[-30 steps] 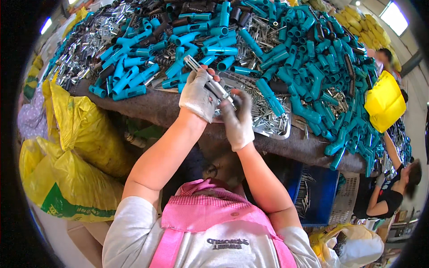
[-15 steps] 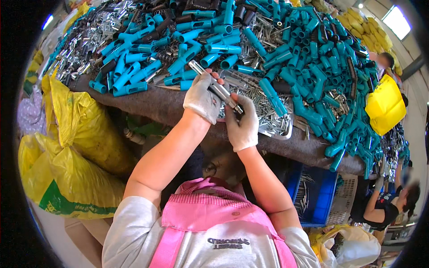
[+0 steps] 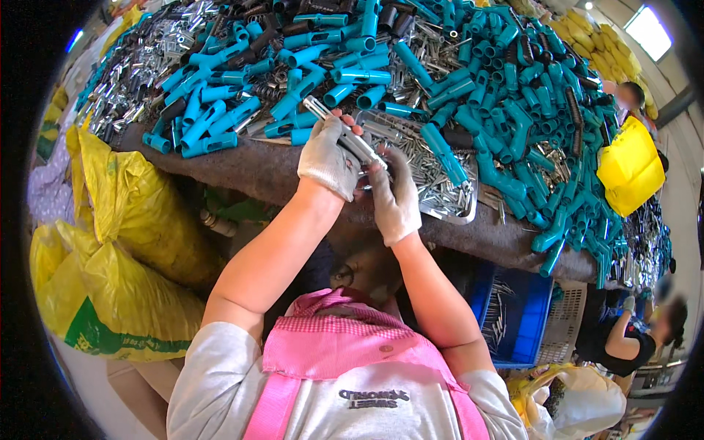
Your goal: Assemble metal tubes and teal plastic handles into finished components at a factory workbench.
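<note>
My left hand (image 3: pixel 325 163), in a white knit glove with bare fingertips, is closed round a shiny silver metal tube (image 3: pixel 317 108). The tube slants from upper left to lower right and has a slot near its upper end. At its lower end, the thumb and fingers of my gloved right hand (image 3: pixel 397 199) are pinched on the tube, hiding its tip. Just past my right hand lies a metal tray (image 3: pixel 470 207) of small silver pins. Teal plastic tubes (image 3: pixel 297 97) lie heaped beyond both hands.
Teal angled pieces (image 3: pixel 513 187) pile up on the right, silver parts (image 3: pixel 139 73) at far left. Yellow sacks (image 3: pixel 132 293) stand left below the table edge. A blue crate (image 3: pixel 524 315) sits under the table. Another person (image 3: pixel 627 341) works at far right.
My right fingers have moved up slightly and wrapped the tube's lower end; the dark-ringed tip that showed there before is now out of sight. My left hand keeps its hold.
</note>
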A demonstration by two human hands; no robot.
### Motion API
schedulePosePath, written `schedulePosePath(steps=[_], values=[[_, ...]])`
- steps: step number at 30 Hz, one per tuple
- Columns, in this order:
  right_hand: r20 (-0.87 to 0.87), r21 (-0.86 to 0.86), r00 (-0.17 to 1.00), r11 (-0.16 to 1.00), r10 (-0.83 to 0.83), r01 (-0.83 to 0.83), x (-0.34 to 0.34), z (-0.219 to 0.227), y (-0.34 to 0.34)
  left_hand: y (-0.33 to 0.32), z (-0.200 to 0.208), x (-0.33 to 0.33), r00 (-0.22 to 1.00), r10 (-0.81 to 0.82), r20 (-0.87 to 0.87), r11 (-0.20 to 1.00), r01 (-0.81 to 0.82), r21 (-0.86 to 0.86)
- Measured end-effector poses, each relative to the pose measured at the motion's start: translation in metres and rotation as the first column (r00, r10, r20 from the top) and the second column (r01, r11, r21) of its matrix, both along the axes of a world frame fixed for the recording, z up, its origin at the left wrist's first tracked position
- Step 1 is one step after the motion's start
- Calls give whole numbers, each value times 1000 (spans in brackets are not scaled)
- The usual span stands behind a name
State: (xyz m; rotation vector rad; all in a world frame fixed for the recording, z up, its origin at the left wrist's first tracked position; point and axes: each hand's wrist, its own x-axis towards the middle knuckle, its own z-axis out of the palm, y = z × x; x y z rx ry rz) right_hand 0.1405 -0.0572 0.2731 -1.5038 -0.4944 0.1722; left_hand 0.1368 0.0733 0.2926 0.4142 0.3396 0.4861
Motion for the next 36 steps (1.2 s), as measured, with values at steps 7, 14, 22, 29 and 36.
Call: schedulePosePath(steps=[7,14,22,29,36], values=[[528,-113,842,974,-109,197,-1,-1,-5,-7,3,-2,999,32,-28,996,-34,-82],[730,-61,662,948,-170,311,-5,7,-4,-1,-6,3,1000,5,10,993,-4,-115],[609,-188,772,913,-181,362,17,4,-31,-1,10,-2,998,65,4,985,-63,-160],[823,-333,562,736,-77,589,46,16,-59,0,12,-21,861,-466,-204,861,494,117],[-259,67,961,994,99,-85,40,31,-35,-15,17,-44,672,-698,-246,641,740,202]])
